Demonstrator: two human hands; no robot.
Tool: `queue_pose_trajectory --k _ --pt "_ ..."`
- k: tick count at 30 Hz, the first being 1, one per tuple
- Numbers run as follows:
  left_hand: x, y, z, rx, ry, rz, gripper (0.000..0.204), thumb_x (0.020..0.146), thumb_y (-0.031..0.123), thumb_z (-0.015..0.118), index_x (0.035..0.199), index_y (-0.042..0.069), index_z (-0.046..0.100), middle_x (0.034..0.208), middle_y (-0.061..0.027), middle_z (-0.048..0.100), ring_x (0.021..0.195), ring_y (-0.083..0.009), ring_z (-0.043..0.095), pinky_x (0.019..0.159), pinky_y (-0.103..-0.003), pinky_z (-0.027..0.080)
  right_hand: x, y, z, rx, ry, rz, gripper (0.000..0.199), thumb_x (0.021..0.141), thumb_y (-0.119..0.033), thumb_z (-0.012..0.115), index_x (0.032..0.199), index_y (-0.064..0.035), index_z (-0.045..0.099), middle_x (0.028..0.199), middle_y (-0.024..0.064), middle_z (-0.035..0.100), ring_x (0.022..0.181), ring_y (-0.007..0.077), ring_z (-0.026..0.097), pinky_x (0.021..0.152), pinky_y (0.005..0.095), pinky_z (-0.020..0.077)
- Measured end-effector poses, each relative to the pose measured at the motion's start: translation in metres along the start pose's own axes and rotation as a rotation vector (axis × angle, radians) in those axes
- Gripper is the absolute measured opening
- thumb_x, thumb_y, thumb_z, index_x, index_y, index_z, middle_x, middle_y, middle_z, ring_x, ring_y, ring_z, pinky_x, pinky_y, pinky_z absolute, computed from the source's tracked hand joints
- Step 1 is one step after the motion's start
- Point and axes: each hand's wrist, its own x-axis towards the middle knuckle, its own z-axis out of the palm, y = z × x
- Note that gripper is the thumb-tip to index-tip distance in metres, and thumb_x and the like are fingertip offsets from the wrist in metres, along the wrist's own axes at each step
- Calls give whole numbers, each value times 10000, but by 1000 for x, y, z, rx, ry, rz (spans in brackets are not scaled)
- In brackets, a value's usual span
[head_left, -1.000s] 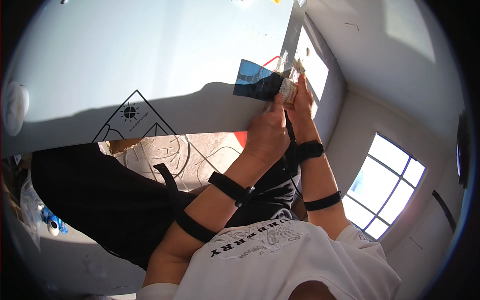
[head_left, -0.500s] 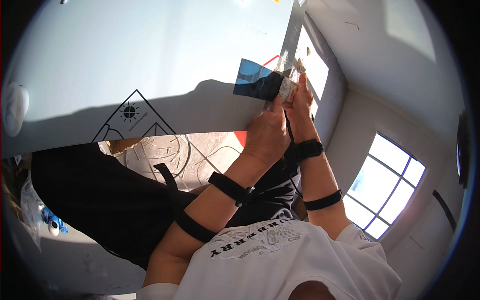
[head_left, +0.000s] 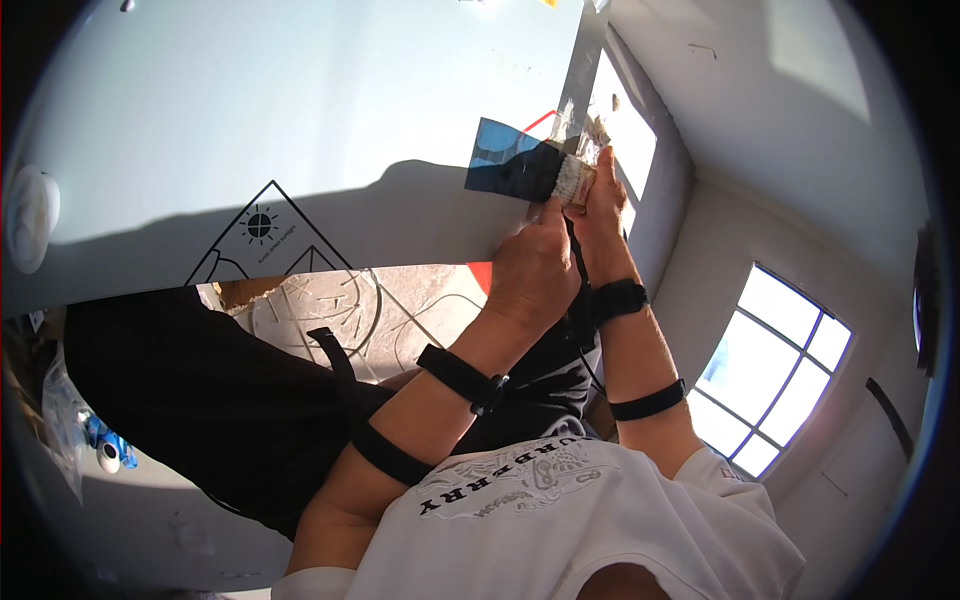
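Observation:
At the right edge of a pale grey board (head_left: 330, 110), my right hand (head_left: 604, 200) is closed around a small block (head_left: 573, 182) with a white bumpy side and a tan end. From the block's left side a translucent blue sheet (head_left: 512, 160) sticks out over the board, its lower part dark in shadow. My left hand (head_left: 538, 262) is curled just below, its index fingertip against the block's lower end. Whether its other fingers pinch anything is hidden. Clear, crinkled plastic (head_left: 590, 135) shows above the block.
A white oval object (head_left: 32, 218) sits at the board's far left. Under its near edge, thin sticks and a dark cable (head_left: 375, 320) lie on the floor. A clear plastic bag (head_left: 62, 420) is at the lower left. A paned window (head_left: 770, 370) is on the right.

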Motion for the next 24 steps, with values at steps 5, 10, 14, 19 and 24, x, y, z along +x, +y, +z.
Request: queue_pose_trajectory --k 5,10,14,19,24 --pt "0 -6 4 -30 17 18 337 822 25 539 1140 -83 512 872 -267 635 784 -430 619 704 -472 499 -4 -3 1 -17 -7 10 433 889 -522 581 803 -107 493 599 31 550 414 155 537 285 283 311" --pt "1 -5 3 -96 143 69 327 815 24 541 1126 -72 518 883 -262 636 780 -423 621 694 -455 504 -1 -2 -1 -10 -26 17 440 883 -533 583 808 -108 498 606 28 555 429 153 553 291 280 328" --pt "3 -3 3 -90 137 57 334 812 24 542 1130 -72 518 882 -262 635 779 -422 621 690 -450 505 1 0 -3 9 -29 -34 444 878 -540 586 787 -114 501 608 25 558 434 146 556 294 274 341" --pt "1 -9 5 -70 135 98 349 793 11 573 1129 -66 520 881 -252 635 773 -416 622 681 -450 504 -13 -7 -3 31 -124 -15 418 872 -512 614 774 -118 514 634 20 578 471 134 565 328 254 380" --pt "1 -5 5 -53 112 89 373 782 0 592 1141 -58 508 863 -246 628 750 -415 618 661 -454 500 -5 -5 -41 98 -477 -12 340 895 -314 630 1101 -49 572 924 73 649 767 170 638 592 275 511"
